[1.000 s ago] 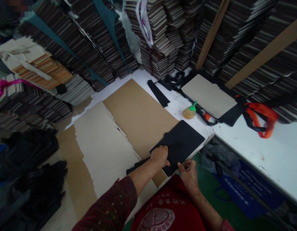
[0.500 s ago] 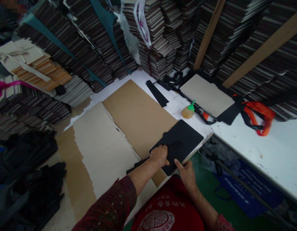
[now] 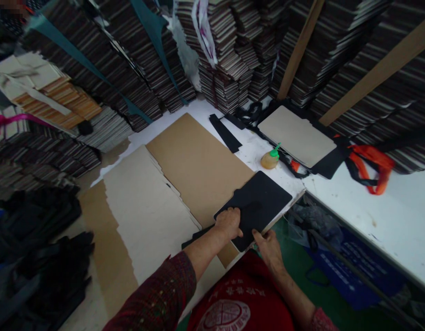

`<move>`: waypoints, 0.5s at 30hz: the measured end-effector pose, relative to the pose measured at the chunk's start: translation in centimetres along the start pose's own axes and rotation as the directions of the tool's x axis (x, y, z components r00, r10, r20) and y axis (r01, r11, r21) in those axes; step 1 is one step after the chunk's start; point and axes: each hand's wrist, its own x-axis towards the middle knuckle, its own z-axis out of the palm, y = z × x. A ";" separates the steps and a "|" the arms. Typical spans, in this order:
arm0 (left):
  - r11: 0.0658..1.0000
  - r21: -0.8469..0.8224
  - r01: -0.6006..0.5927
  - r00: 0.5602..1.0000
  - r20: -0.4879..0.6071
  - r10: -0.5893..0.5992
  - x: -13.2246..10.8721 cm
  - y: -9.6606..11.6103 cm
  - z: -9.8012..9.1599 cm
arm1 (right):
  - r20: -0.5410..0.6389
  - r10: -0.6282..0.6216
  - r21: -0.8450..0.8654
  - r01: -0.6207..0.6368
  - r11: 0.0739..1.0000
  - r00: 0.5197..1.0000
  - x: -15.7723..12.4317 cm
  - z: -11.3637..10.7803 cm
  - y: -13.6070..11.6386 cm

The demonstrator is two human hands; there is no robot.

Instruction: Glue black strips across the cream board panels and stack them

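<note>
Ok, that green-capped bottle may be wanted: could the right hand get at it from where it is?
Probably yes. The right hand holds the near edge of the black panel; the bottle stands on the table just past its far corner, with only the flat panel between.

Left hand (image 3: 229, 222) presses black board (image 3: 258, 202); right hand (image 3: 268, 246) grips its edge.

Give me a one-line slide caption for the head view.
Left hand presses a black panel at the table edge; right hand pinches its near corner, brown cardboard sheet alongside.
</note>
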 end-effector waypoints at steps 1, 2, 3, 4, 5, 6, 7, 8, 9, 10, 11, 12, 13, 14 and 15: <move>1.000 0.000 0.000 1.000 0.001 0.000 0.0 0.0 0.0 | -0.016 0.014 -0.026 -0.015 1.000 1.000 0.2 0.2 -0.2; 1.000 -0.001 -0.001 1.000 0.002 0.001 0.0 0.0 -0.1 | -0.026 0.023 -0.049 -0.025 0.998 0.999 0.4 0.4 -0.3; 1.000 -0.003 -0.001 1.000 0.002 0.001 0.0 0.0 -0.1 | -0.032 0.027 -0.067 -0.029 0.997 0.999 0.6 0.4 -0.3; 1.000 -0.006 -0.002 1.000 0.002 0.002 0.0 0.0 -0.1 | -0.030 0.027 -0.079 -0.029 0.996 0.999 0.6 0.4 -0.3; 1.000 -0.009 -0.003 1.000 0.003 0.003 0.0 0.0 -0.1 | -0.021 0.023 -0.086 -0.024 0.996 1.000 0.6 0.2 -0.2; 1.000 -0.013 -0.004 1.000 0.002 0.004 -0.1 0.0 -0.1 | -0.006 0.016 -0.089 -0.016 0.996 1.000 0.5 0.0 -0.1; 1.000 -0.016 -0.006 1.000 0.001 0.006 -0.1 0.0 -0.1 | 0.012 0.006 -0.088 -0.005 0.996 1.000 0.4 -0.2 0.0; 1.000 -0.020 -0.008 1.000 -0.001 0.008 -0.1 -0.1 -0.1 | 0.031 -0.006 -0.084 0.008 0.996 1.000 0.3 -0.3 0.1; 1.000 -0.023 -0.010 1.000 -0.003 0.010 -0.1 -0.1 0.0 | 0.046 -0.018 -0.079 0.022 0.997 0.999 0.2 -0.5 0.2; 1.000 -0.024 -0.011 1.000 -0.005 0.011 -0.1 -0.1 0.0 | 0.052 -0.028 -0.074 0.032 0.997 0.998 0.1 -0.5 0.3; 1.000 -0.025 -0.011 1.000 -0.006 0.011 -0.1 -0.2 0.1 | 0.050 -0.035 -0.070 0.039 0.997 0.998 0.0 -0.5 0.3; 1.000 -0.025 -0.011 1.000 -0.007 0.011 -0.1 -0.2 0.1 | 0.040 -0.037 -0.069 0.040 0.997 0.998 0.0 -0.4 0.3; 1.000 -0.024 -0.011 1.000 -0.007 0.011 0.0 -0.2 0.2 | 0.025 -0.036 -0.071 0.037 0.997 0.999 0.0 -0.2 0.2; 1.000 -0.024 -0.011 1.000 -0.007 0.011 0.0 -0.2 0.2 | 0.008 -0.033 -0.075 0.033 0.997 0.999 0.0 -0.1 0.2; 1.000 -0.023 -0.013 1.000 -0.006 0.013 0.0 -0.2 0.2 | -0.007 -0.031 -0.079 0.030 0.996 1.000 0.0 0.1 0.2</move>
